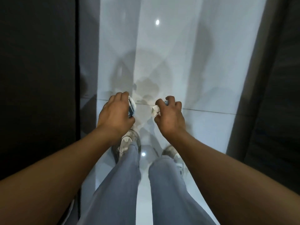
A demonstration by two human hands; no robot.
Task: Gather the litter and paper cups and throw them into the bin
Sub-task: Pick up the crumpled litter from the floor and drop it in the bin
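My left hand (116, 113) is closed around a white and blue paper cup (131, 106), which sticks out past the fingers; most of the cup is hidden under the palm. My right hand (170, 116) grips crumpled white paper litter (155, 110), with a small blue bit showing between its fingers. Both hands are held out in front of me at waist height, side by side and apart, above a glossy white tiled floor (203, 65). No bin is in view.
I stand in a narrow passage. A dark wall or panel (39, 78) runs along the left, and a dark grey panel (272, 95) along the right. My grey trousers and pale trainers (128, 143) are below the hands. Ceiling lights reflect in the floor.
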